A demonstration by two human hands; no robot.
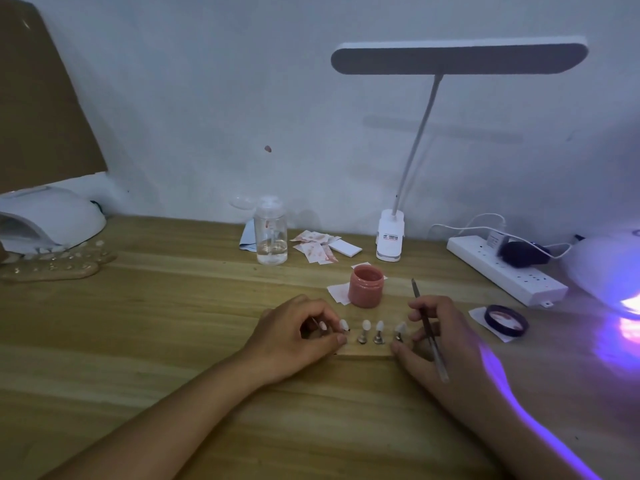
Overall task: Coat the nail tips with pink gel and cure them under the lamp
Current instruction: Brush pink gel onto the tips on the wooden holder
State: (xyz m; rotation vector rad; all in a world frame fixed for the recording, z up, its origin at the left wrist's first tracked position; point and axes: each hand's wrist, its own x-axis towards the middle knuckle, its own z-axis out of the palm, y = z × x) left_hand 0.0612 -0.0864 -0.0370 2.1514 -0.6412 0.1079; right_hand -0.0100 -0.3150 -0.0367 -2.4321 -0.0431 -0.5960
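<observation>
Several white nail tips (366, 323) stand in a row on small metal stands set in a narrow wooden strip (367, 349), which lies on the table (173, 323) directly before the person. The strip's long axis runs left to right, parallel to the table's near edge, and each tip points upward, tilted slightly away. The left hand (298, 336) has its fingers curled over the strip's left end, thumb against the front edge, gripping it there. The right hand (440, 337) holds a slender brush (427, 327) between thumb and fingers while its thumb tip touches the strip's right end. The brush lies oblique, with its dark end raised toward the far side and its clear end toward the person. An open jar of pink gel (366, 286) stands just behind the strip. At the far right a curing lamp (606, 268) glows violet, with a power strip (502, 268) beside it and a dark lid (506, 320) nearer. A desk lamp (457, 58), a clear bottle (270, 233) and stained paper wipes (313, 245) sit along the wall.
</observation>
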